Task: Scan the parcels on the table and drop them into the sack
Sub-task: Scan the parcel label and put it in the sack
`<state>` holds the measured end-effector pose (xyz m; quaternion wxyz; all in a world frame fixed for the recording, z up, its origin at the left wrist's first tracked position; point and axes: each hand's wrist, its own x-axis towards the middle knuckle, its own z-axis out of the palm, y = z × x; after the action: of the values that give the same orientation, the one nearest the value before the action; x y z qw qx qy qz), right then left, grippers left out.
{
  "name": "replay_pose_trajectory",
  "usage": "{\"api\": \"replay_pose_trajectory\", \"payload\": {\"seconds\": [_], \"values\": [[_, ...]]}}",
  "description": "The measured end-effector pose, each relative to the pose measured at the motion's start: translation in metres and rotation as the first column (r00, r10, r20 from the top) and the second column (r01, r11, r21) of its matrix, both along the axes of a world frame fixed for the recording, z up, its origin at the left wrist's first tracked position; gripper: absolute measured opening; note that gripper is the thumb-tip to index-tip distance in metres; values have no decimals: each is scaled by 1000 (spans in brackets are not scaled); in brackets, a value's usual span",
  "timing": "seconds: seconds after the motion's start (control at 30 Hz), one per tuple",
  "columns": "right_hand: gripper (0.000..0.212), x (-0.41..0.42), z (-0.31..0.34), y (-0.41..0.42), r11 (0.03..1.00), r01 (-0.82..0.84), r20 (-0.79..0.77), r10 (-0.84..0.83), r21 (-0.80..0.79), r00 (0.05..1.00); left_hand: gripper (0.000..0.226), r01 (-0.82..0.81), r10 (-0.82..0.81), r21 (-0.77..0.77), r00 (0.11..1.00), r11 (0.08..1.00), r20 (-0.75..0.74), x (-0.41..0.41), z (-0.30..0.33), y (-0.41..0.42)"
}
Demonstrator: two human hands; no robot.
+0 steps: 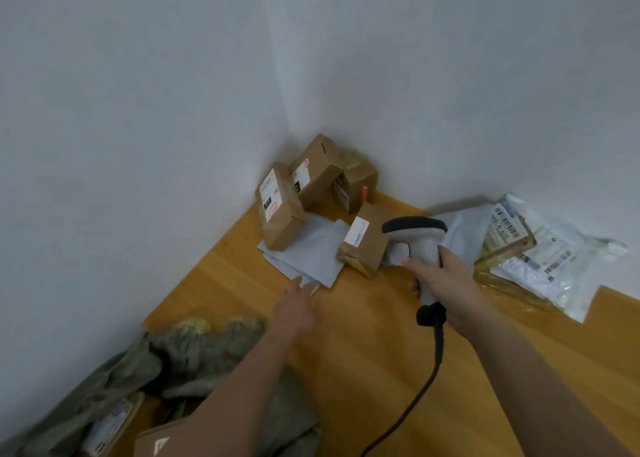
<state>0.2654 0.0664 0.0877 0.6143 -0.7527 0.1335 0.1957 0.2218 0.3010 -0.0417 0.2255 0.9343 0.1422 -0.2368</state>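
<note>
Head view, right hand [446, 276] grip clenching scanner [415, 241], left hand [294, 304] flat, fingertips touching grey mailer [308, 255]

parcel labels [360, 231] too blurred to read, sack [104, 397] and its boxes cut by bottom edge

The surface [381, 335] was smooth, warm-toned wood with a soft sheen; the boxes [282, 214] were matt brown cardboard with white paper labels, the mailers [304, 255] matt grey plastic, the sack [194, 352] coarse olive cloth, the scanner [415, 238] smooth pale plastic
</note>
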Motion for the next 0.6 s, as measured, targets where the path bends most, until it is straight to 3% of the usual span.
{"api": "replay_pose_trajectory", "payload": {"seconds": [0.13, 0.27, 0.4, 0.6], "values": [[18, 20, -20, -7, 998, -59, -22, 58, -13, 998, 49, 87, -85, 62, 995, 994, -43, 31, -22, -23], [20, 31, -37, -11, 994, -112, -63, 112, -2, 992, 71, 201, -182, 123, 972, 972, -151, 44, -30, -25], [19, 27, -45, -13, 995, -97, -96, 96, -7, 991, 79, 198, -184, 128, 977, 972, -111, 36, -28, -27], [17, 6, -33, -14, 999, -41, -96, 44, 30, 994, 32, 152, -145, 170, 988, 974, -52, -13, -37, -25]]}}
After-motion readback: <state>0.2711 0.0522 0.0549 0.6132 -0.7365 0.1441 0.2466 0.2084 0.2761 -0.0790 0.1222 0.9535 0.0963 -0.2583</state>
